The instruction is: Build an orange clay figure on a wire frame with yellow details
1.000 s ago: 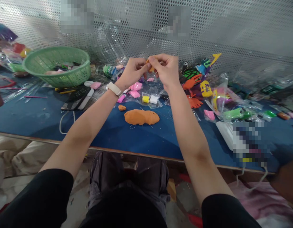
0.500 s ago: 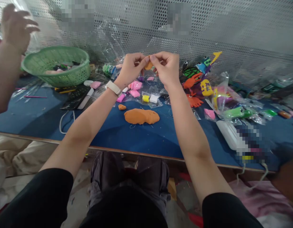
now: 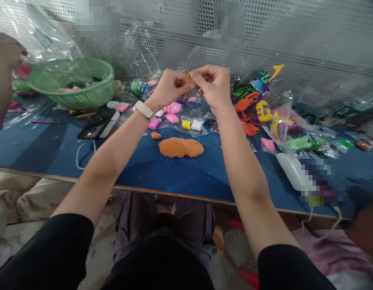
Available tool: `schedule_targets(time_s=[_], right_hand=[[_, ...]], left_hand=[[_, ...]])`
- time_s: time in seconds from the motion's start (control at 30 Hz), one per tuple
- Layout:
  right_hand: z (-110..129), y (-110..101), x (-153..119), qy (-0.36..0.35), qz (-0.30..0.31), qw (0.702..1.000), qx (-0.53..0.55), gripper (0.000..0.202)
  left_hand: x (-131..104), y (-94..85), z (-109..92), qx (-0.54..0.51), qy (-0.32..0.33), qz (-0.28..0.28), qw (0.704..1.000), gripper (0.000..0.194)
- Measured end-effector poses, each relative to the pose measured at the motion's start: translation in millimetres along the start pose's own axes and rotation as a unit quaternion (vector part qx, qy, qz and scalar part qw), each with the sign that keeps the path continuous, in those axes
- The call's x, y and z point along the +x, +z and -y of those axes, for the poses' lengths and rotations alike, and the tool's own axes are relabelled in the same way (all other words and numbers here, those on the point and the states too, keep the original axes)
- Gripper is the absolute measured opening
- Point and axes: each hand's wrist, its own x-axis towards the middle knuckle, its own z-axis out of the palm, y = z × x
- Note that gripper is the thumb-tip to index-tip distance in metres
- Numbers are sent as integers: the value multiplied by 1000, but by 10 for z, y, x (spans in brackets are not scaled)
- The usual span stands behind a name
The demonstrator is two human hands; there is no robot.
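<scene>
Between my two hands, raised over the far part of the table, is a small piece of orange modelling clay (image 3: 190, 77). My left hand (image 3: 173, 85) pinches it from the left, the thumb along its lower edge. On its other side my right hand (image 3: 213, 83) grips it between thumb and fingers. Below them, a long lumpy orange clay body (image 3: 181, 148) lies flat on the blue table (image 3: 174, 175). A smaller clay lump (image 3: 156, 135) rests just beyond its left end. The far side of the held piece is hidden by my fingers.
A green basket (image 3: 83, 98) stands at the back left, near another person's hand (image 3: 6, 50). Pink clay packets (image 3: 171, 118) lie under my hands. Finished clay figures (image 3: 246, 102) crowd the right, and a white power bank-like object (image 3: 289, 171) sits near the front edge.
My fingers have shifted on the clay piece, which now stands more upright, and my left thumb is lower. The other person's hand has moved left and down, with clear plastic now showing above the basket.
</scene>
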Motion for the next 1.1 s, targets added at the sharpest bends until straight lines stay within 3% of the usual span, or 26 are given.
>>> schedule_targets(time_s=[0.17,0.3,0.47,0.57,0.73,0.83,0.93,1.1], right_hand=[[-48,-21,10,40,4,999,21,86],[-105,-132,25,22,38,999,17,81],[-75,-250,-73,20,60,998,15,74],[1,-288,-406,35,45,998,19,68],[111,-399,-1351,91,35,994,52,48],[108,-442,-1787,148,44,982,105,34],[97,-437,-1983,167,51,976,129,28],[182,-438,-2068,159,102,978,92,11]], left_hand=[[-15,-2,18,-1,19,-11,1000,87],[2,-28,20,-9,17,-11,1000,87],[-78,-46,-61,-48,19,56,997,81],[-355,24,-61,-59,36,76,995,81],[-1166,137,-74,45,53,53,996,74],[-1496,198,-110,113,51,82,989,62],[-1598,285,-150,165,62,136,975,71],[-1619,335,-247,228,69,208,949,95]])
